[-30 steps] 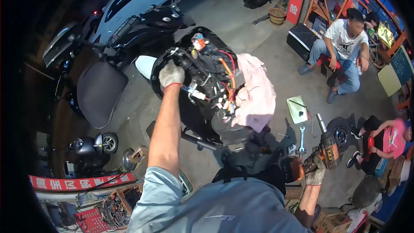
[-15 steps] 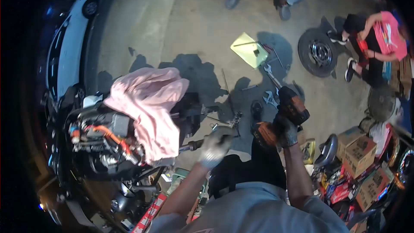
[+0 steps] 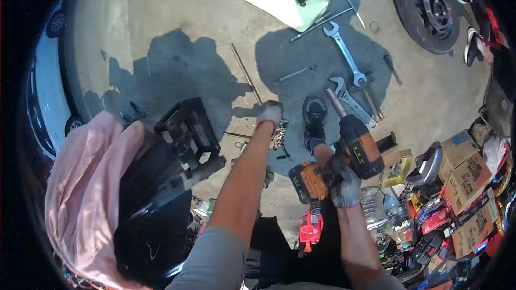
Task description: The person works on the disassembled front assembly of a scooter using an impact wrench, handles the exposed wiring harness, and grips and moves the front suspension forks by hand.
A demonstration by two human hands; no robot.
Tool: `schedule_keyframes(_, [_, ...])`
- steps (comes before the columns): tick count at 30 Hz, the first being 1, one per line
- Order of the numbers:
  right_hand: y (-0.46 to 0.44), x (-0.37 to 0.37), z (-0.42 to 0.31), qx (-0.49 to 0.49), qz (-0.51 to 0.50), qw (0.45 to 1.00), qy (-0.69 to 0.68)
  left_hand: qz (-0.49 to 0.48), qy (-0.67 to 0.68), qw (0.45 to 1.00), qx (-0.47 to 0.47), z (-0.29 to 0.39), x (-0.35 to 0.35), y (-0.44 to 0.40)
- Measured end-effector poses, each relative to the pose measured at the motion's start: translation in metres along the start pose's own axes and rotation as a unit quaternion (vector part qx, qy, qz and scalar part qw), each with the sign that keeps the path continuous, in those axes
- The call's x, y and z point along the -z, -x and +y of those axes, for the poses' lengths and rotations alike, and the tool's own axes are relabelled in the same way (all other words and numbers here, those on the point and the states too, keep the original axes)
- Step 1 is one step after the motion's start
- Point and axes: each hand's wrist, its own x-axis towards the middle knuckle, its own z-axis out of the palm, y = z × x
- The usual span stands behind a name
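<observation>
My right hand (image 3: 345, 183), in a greyish glove, is wrapped round the handle of an orange and black cordless power tool (image 3: 361, 147), whose long socket points up and left. My left hand (image 3: 270, 113), gloved, is low over the floor beside a metal rod (image 3: 246, 72) and a small heap of metal parts (image 3: 279, 135). Its fingers are dark and hidden, so what it holds, if anything, cannot be made out. Right of it lie a large open-ended wrench (image 3: 345, 53), an adjustable wrench (image 3: 353, 102) and a small wrench (image 3: 295, 73).
A pink cloth (image 3: 86, 193) drapes over dark bodywork at the left, beside a black frame (image 3: 188, 134). A wheel (image 3: 424, 11) and a person's shoe (image 3: 473, 46) are upper right. A yellowish panel (image 3: 285, 0) bears tools. Cardboard boxes (image 3: 467, 182) and clutter fill the lower right.
The view has swung right and down from the opened scooter to the floor. My left hand has left the scooter's wiring and reached down to the floor. My right hand still holds the power tool.
</observation>
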Motion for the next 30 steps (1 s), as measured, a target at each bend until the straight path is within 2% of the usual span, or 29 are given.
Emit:
schedule_keyframes(1, [-0.003, 0.012, -0.002, -0.004, 0.006, 1.0, 0.001, -0.062, 0.069, 0.995, 0.025, 0.002, -0.005, -0.023])
schedule_keyframes(2, [-0.003, 0.021, -0.008, -0.073, 0.01, 0.997, 0.001, -0.046, 0.231, 0.969, 0.077, 0.006, -0.02, -0.037])
schedule_keyframes(3, [-0.003, 0.022, -0.015, -0.141, 0.012, 0.99, 0.001, -0.031, 0.281, 0.955, 0.091, 0.013, -0.029, -0.055])
schedule_keyframes(4, [-0.002, 0.014, -0.018, -0.142, 0.013, 0.99, 0.003, -0.016, 0.303, 0.947, 0.102, 0.022, -0.035, -0.071])
schedule_keyframes(6, [0.003, -0.012, -0.02, -0.043, 0.096, 0.984, 0.146, 0.01, 0.346, 0.931, 0.118, 0.036, -0.046, -0.098])
schedule_keyframes(9, [0.002, -0.033, -0.025, -0.034, 0.096, 0.981, 0.164, 0.028, 0.424, 0.897, 0.121, 0.033, -0.076, -0.14])
schedule_keyframes(11, [0.0, -0.039, -0.028, -0.044, 0.103, 0.979, 0.171, 0.02, 0.541, 0.839, 0.059, -0.008, -0.126, -0.205])
schedule_keyframes(13, [-0.003, -0.025, -0.022, -0.027, 0.027, 0.988, 0.15, -0.041, 0.7, 0.712, -0.032, -0.071, -0.185, -0.279])
schedule_keyframes(14, [-0.001, -0.006, -0.016, -0.022, -0.014, 0.991, 0.133, 0.037, 0.521, 0.851, -0.044, -0.032, -0.144, -0.208])
schedule_keyframes(15, [-0.001, 0.004, -0.013, -0.019, -0.055, 0.992, 0.115, 0.109, 0.295, 0.948, -0.057, -0.007, -0.112, -0.143])
schedule_keyframes(16, [-0.004, 0.011, -0.007, -0.011, 0.009, 0.994, 0.111, 0.165, 0.114, 0.976, -0.088, 0.018, -0.079, -0.084])
schedule_keyframes(17, [-0.006, 0.005, -0.004, -0.003, 0.072, 0.992, 0.107, 0.206, -0.014, 0.971, -0.12, 0.035, -0.056, -0.036])
schedule_keyframes(19, [-0.017, 0.027, -0.002, 0.016, 0.081, 0.991, 0.106, 0.264, -0.182, 0.929, -0.187, 0.06, -0.022, 0.054])
schedule_keyframes(20, [-0.018, 0.038, -0.009, 0.018, 0.042, 0.993, 0.108, 0.146, -0.255, 0.933, -0.205, 0.083, 0.017, 0.116])
schedule_keyframes(22, [0.003, 0.001, -0.018, 0.002, 0.03, 0.998, 0.058, 0.219, -0.089, 0.932, -0.276, 0.066, 0.014, 0.167])
schedule_keyframes(23, [0.014, -0.005, -0.019, 0.007, 0.038, 0.998, 0.041, 0.134, 0.062, 0.964, -0.223, 0.103, 0.079, 0.253])
schedule_keyframes(24, [0.025, -0.01, -0.019, 0.013, 0.045, 0.999, 0.024, 0.242, -0.114, 0.881, -0.389, 0.049, 0.033, 0.229])
schedule_keyframes(25, [0.024, 0.007, -0.011, 0.051, 0.032, 0.998, 0.033, 0.245, -0.183, 0.834, -0.459, 0.061, 0.086, 0.298])
schedule_keyframes(26, [0.045, -0.02, -0.016, 0.06, 0.038, 0.997, 0.012, 0.249, -0.061, 0.854, -0.453, 0.056, 0.094, 0.33])
schedule_keyframes(27, [0.077, -0.043, -0.028, 0.062, 0.003, 0.998, 0.026, 0.247, -0.043, 0.836, -0.488, 0.046, 0.114, 0.359])
schedule_keyframes(28, [0.109, -0.066, -0.039, 0.065, -0.032, 0.997, 0.039, 0.308, -0.119, 0.804, -0.494, 0.023, 0.118, 0.379])
schedule_keyframes(29, [0.134, -0.074, -0.048, 0.059, -0.108, 0.989, 0.088, 0.042, 0.241, 0.914, -0.323, 0.024, 0.14, 0.402])
schedule_keyframes(30, [0.159, -0.084, -0.059, 0.064, -0.135, 0.984, 0.099, 0.004, 0.329, 0.888, -0.321, 0.017, 0.177, 0.446])
